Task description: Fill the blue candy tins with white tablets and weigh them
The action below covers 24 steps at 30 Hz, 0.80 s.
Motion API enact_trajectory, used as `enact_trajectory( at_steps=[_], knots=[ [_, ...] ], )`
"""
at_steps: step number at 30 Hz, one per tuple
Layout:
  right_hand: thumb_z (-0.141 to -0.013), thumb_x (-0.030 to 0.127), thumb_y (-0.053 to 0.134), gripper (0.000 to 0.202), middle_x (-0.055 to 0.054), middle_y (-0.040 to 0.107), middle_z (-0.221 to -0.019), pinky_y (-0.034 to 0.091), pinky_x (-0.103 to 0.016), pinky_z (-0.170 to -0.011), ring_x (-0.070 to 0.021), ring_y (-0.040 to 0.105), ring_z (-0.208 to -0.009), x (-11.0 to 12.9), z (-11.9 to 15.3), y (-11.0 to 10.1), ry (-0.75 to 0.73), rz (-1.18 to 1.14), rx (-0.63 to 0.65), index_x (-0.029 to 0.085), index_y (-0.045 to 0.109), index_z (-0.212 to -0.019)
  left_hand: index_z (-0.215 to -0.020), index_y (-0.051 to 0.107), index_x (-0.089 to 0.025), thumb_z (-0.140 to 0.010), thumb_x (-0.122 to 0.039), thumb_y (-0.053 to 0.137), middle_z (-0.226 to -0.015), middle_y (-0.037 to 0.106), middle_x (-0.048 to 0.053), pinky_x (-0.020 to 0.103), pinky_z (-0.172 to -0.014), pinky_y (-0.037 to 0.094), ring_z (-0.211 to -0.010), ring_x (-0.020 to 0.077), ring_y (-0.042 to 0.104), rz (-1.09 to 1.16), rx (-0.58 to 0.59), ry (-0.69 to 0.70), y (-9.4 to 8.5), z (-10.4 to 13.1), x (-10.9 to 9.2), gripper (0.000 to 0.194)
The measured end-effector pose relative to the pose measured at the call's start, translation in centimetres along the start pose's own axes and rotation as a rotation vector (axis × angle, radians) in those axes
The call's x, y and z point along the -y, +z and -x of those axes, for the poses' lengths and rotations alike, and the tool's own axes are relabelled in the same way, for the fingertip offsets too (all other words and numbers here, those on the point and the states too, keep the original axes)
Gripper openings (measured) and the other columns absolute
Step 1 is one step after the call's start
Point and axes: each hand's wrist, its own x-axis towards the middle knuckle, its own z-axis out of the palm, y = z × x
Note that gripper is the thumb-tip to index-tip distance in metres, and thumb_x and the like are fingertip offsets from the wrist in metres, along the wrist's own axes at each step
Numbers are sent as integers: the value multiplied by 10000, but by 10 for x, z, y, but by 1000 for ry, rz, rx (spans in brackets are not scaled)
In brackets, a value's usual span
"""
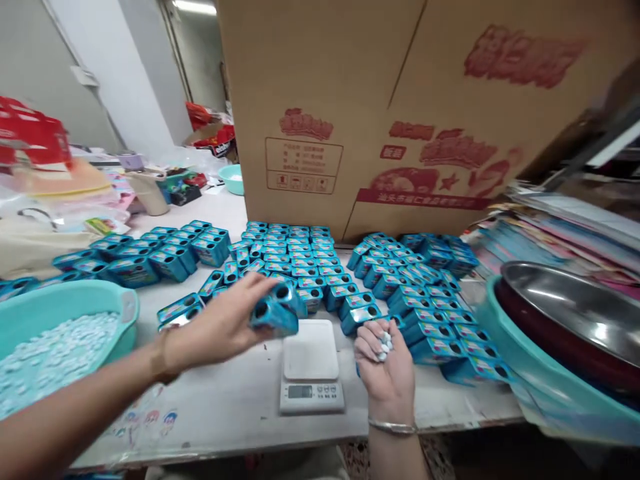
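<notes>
My left hand (233, 320) is wrapped round blue tins (275, 310) with dark round holes in their tops, held just left of the scale. My right hand (383, 350), palm up with curled fingers, holds several small pale candies (385, 347) to the right of the scale. Between my hands a white digital scale (311, 353) has a bare plate. Rows of blue tins (295, 253) cover the table behind, and more tins (425, 307) stand in rows to the right.
A turquoise basin (127, 313) with many pale candies stands at the left. A large cardboard box (375, 100) rises behind the tins. Steel bowl (580, 300) and turquoise basin (520, 353) are stacked at the right, near piled flat sheets (565, 233).
</notes>
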Motion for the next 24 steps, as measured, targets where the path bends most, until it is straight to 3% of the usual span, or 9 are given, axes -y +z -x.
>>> enact_trajectory(
  at_steps=[4,7,9,12,15,18,20,24],
  knots=[
    [-845,172,603,201,80,427,-624,311,-149,-390,-46,397,-453,16,8,-12,-40,6,22,200,422,-762,-1334,477,-245,-750,-344,678,-1183,543,101,368,-870,519,-1037,264,582,22,150,11,77,-16,-20,626],
    [-840,176,607,193,77,440,-628,324,-152,-393,-48,400,-454,27,10,-21,-76,-19,11,198,432,-763,-1377,457,-224,-741,-277,668,-1222,548,129,387,-890,520,-1080,283,583,8,177,19,99,-26,-22,672],
    [-841,183,607,187,76,439,-628,324,-153,-390,-49,396,-452,28,8,-25,-81,-31,8,197,438,-763,-1380,463,-224,-753,-269,660,-1284,542,137,403,-930,511,-1138,294,572,30,189,36,97,-28,-24,659],
    [-858,206,590,177,75,422,-618,314,-153,-384,-50,385,-448,24,1,-26,-45,-45,-5,193,445,-757,-1351,498,-277,-783,-288,650,-1407,494,98,413,-1014,471,-1229,288,540,82,192,39,74,-18,-25,587],
    [-896,231,532,170,68,409,-615,297,-153,-378,-53,377,-445,17,-6,-21,-9,-63,-32,191,450,-753,-1329,497,-354,-804,-331,653,-1397,517,18,379,-1028,465,-1230,254,547,97,160,-19,44,12,-14,547],
    [-939,275,449,212,59,410,-619,284,-151,-369,-53,361,-438,10,-13,-12,3,-63,-73,188,452,-746,-1243,551,-365,-794,-405,669,-1198,644,1,324,-851,550,-1061,244,638,78,84,-118,30,53,10,466],
    [-956,306,410,249,56,403,-618,293,-150,-373,-56,363,-442,5,-19,-6,5,-44,-108,190,453,-741,-1193,575,-345,-796,-439,654,-1099,674,12,316,-752,559,-952,246,669,47,59,-193,37,80,27,416],
    [-949,319,444,253,63,380,-611,282,-143,-370,-56,369,-452,-7,-29,4,32,17,-118,195,441,-728,-1105,613,-297,-779,-432,641,-1052,684,40,321,-662,539,-835,259,691,0,40,-337,73,113,49,354]
  ],
)
